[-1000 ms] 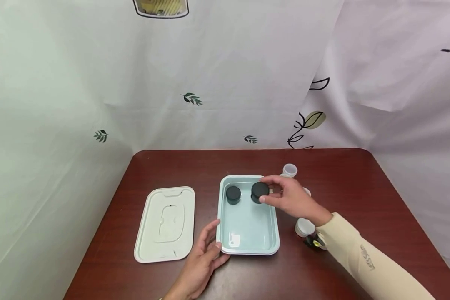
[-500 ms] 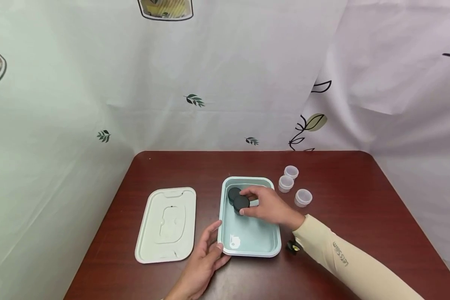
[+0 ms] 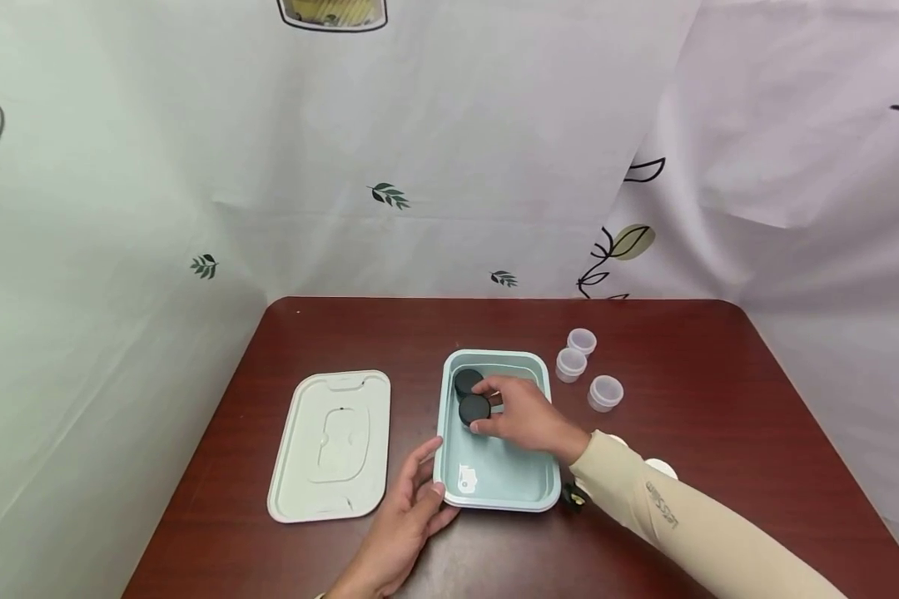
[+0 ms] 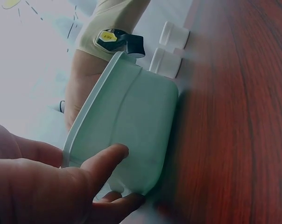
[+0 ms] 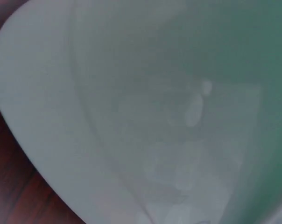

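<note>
In the head view, a light blue plastic container stands on the table. My left hand holds its near left corner; the left wrist view shows these fingers against the container's outer wall. Inside, my right hand pinches a small round jar with a black lid between thumb and fingers. Directly behind it, touching or nearly so, is a second black-lidded jar. The right wrist view holds only the blurred container wall; neither jar shows there.
A pale flat lid lies left of the container. Several small translucent cups, such as this one, stand to the right. White round tops peek out behind the right sleeve. A cloth backdrop closes off the far side.
My right hand has carried the black-lidded jar leftward and toward me within the container, beside the other jar. It has slowed over the last half second. The left hand keeps its hold.
</note>
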Demonstrator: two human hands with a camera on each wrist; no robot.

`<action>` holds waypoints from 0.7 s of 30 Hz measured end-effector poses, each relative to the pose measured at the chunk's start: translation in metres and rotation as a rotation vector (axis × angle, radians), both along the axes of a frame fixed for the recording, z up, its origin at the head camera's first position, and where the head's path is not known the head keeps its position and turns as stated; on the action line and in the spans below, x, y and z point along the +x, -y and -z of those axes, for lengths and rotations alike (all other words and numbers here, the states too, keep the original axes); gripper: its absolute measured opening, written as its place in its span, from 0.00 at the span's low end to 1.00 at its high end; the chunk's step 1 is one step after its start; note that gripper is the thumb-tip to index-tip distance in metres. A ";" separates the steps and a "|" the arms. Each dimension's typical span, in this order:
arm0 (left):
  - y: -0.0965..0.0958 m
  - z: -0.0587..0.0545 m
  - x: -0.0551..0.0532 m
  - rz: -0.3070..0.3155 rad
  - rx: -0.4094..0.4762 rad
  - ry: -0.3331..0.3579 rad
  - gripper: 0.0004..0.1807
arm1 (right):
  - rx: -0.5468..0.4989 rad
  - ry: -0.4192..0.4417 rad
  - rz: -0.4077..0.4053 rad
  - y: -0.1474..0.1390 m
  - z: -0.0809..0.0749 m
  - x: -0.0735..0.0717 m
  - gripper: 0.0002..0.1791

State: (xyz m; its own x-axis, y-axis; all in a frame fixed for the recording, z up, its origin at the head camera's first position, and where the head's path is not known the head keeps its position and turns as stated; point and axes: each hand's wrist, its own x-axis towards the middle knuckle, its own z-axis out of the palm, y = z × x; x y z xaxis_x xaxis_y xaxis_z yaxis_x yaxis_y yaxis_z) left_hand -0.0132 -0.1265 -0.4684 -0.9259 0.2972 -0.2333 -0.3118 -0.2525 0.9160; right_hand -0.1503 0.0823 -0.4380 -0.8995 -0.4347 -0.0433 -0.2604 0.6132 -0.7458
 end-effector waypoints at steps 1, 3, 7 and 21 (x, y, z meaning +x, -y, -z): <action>0.000 0.000 0.000 0.000 0.000 -0.001 0.33 | 0.000 0.000 0.005 0.001 0.001 0.000 0.27; 0.000 0.000 0.000 -0.001 0.005 0.000 0.33 | 0.005 -0.004 0.004 0.004 0.003 0.002 0.27; -0.002 0.001 0.001 0.011 0.003 -0.010 0.34 | 0.035 -0.033 -0.011 0.008 0.010 0.005 0.28; -0.005 0.001 0.001 -0.001 -0.005 -0.018 0.33 | 0.020 -0.050 0.038 0.012 0.017 0.005 0.26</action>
